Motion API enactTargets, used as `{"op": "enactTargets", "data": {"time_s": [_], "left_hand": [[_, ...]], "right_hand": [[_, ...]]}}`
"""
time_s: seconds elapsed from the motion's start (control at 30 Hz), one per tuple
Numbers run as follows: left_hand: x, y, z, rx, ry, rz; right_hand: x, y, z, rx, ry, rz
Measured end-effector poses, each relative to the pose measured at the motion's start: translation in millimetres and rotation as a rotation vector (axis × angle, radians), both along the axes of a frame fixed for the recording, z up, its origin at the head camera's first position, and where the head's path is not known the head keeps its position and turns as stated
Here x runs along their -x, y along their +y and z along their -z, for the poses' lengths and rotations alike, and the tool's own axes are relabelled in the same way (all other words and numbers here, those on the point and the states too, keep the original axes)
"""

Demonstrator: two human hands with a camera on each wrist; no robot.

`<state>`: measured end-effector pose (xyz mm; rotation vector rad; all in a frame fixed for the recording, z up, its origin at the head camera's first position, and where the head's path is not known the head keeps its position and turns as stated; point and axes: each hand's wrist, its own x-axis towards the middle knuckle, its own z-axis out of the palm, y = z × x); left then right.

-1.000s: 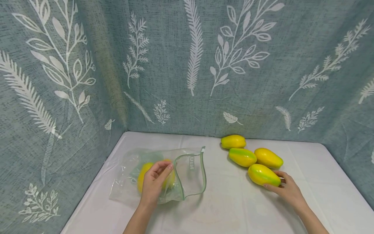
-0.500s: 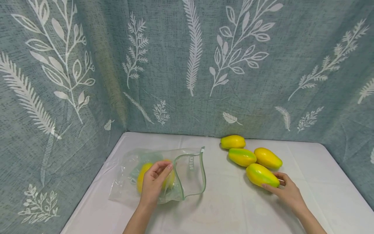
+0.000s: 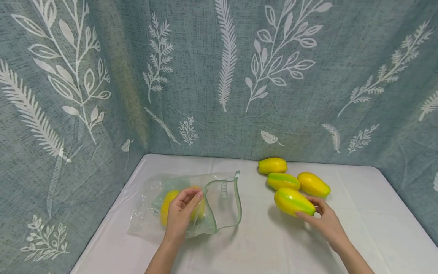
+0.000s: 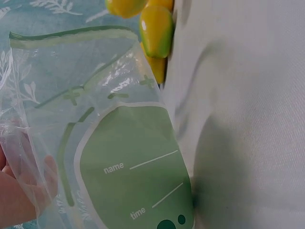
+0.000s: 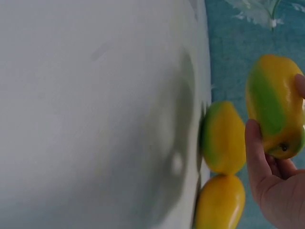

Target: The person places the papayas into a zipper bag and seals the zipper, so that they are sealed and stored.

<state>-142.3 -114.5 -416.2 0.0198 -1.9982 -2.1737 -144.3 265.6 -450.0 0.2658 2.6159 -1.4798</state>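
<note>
My left hand (image 3: 182,214) pinches the upper edge of a clear zip bag (image 3: 224,207) near its green-rimmed mouth, which gapes toward the right. Yellow fruit (image 3: 170,203) shows through the plastic inside, partly hidden by the hand. In the left wrist view the bag (image 4: 128,162) has a green printed label. My right hand (image 3: 325,220) grips a yellow-green fruit (image 3: 293,201) by its right end, thumb in front and fingers behind, held above the tabletop. The right wrist view shows this fruit (image 5: 274,105) between thumb and fingers of the hand (image 5: 281,191).
Three more yellow-green fruits lie at the back right: one (image 3: 272,166) near the curtain, one (image 3: 283,182) just behind the held fruit, and one (image 3: 313,184) to its right. A white cloth covers the table (image 3: 253,247); a patterned blue-green curtain (image 3: 205,76) stands behind and at the sides.
The right hand has lifted its fruit off the table and carried it left, away from the fruit at the right. The left hand and the bag have stayed nearly still.
</note>
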Motion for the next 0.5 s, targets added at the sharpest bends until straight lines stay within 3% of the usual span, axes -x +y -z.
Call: {"op": "enactTargets", "data": {"time_s": [0.5], "left_hand": [[0.4, 1.3, 1.3, -0.027, 0.012, 0.003]], "right_hand": [[0.7, -38.9, -13.8, 0.032, 0.082, -0.067]]}}
